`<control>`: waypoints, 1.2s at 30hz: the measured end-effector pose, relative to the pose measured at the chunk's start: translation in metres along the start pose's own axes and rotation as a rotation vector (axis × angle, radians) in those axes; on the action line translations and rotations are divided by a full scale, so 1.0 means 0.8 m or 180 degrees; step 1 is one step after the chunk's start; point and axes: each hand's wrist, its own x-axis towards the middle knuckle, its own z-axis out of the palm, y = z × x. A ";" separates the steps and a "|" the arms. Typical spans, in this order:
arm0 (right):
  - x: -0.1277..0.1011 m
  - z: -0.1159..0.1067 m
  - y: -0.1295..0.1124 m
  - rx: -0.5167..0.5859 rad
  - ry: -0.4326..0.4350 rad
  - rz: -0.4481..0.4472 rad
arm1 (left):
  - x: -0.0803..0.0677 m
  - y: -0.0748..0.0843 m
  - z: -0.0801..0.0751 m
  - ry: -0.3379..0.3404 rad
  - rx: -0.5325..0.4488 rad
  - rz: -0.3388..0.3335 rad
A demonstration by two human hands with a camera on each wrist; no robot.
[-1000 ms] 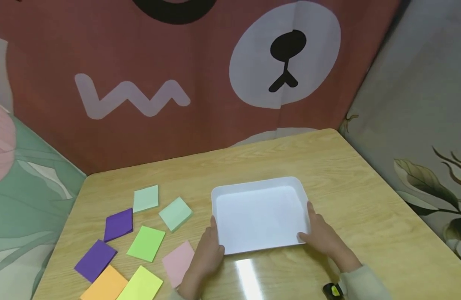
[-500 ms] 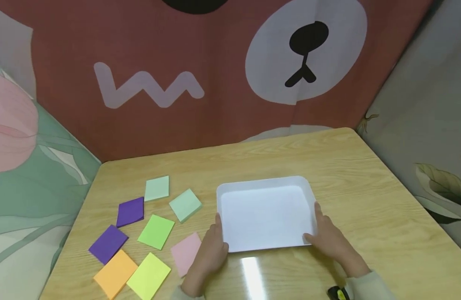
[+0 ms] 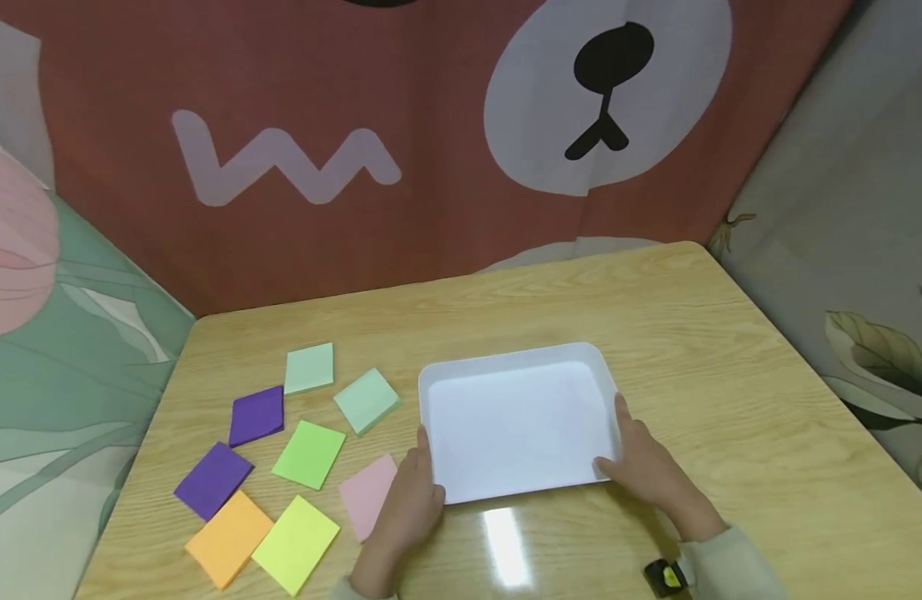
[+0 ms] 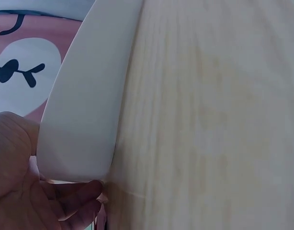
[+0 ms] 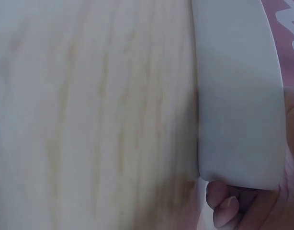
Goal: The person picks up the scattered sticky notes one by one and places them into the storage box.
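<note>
I see coloured pads (image 3: 309, 454) left of the white tray (image 3: 523, 425); left hand (image 3: 410, 502) curled round its near-left corner, tray at the table (image 3: 731, 375), right hand (image 3: 644, 467) gripping its right end, presumably keeping it level.

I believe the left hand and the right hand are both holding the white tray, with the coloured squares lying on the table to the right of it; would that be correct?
Not quite: the coloured squares lie on the table to the left of the white tray, as the head view shows. The left hand and the right hand do both hold it.
</note>
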 end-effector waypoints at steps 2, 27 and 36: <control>0.001 0.000 -0.002 -0.0014 0.0004 -0.0009 | -0.001 -0.001 -0.001 0.0017 -0.0007 -0.0022; 0.000 0.014 -0.014 0.0022 -0.0041 -0.0114 | -0.021 -0.013 -0.007 0.0124 0.0018 -0.0122; -0.009 0.015 -0.014 -0.0014 0.0025 -0.0112 | -0.033 -0.010 -0.004 0.0188 0.0068 -0.0095</control>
